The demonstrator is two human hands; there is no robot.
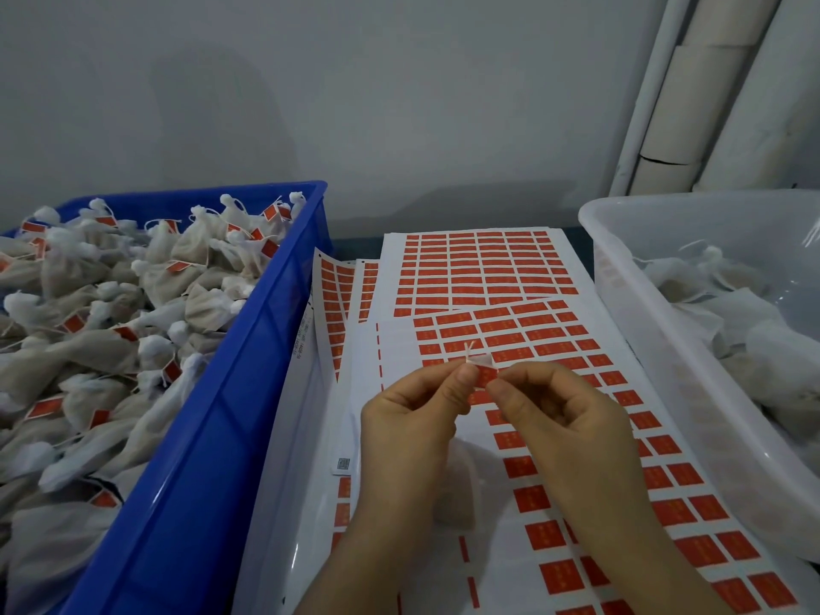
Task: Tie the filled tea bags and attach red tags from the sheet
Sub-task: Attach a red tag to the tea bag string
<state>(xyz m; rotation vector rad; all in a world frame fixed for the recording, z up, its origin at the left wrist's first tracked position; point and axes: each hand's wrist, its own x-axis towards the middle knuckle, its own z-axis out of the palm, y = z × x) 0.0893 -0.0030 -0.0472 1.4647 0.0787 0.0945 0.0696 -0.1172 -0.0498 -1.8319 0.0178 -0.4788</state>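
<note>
I have both hands raised over the sticker sheets, fingertips meeting. My left hand (pixel 410 403) has thumb and forefinger pinched on the string ends (pixel 468 351), two short pale tips that poke up in a small V just above the pinch. My right hand (pixel 557 412) has its fingers curled in, pinching the red tag (pixel 484 375), which sits between the two sets of fingertips with a white flap folded up at its top edge. The tag touches the string right at the grip. Below my wrists a blurred pale shape may be the tea bag on this string; I cannot tell for certain.

Under the hands lies the top sheet of red tags (pixel 590 441), with an empty strip along its left side, lying on more sheets (pixel 483 268) fanned out behind. At my left the blue crate (pixel 208 437) is heaped with tied, tagged tea bags (pixel 88 312). At my right the clear plastic tub (pixel 656 304) holds white bags (pixel 727 312) without visible tags.
</note>
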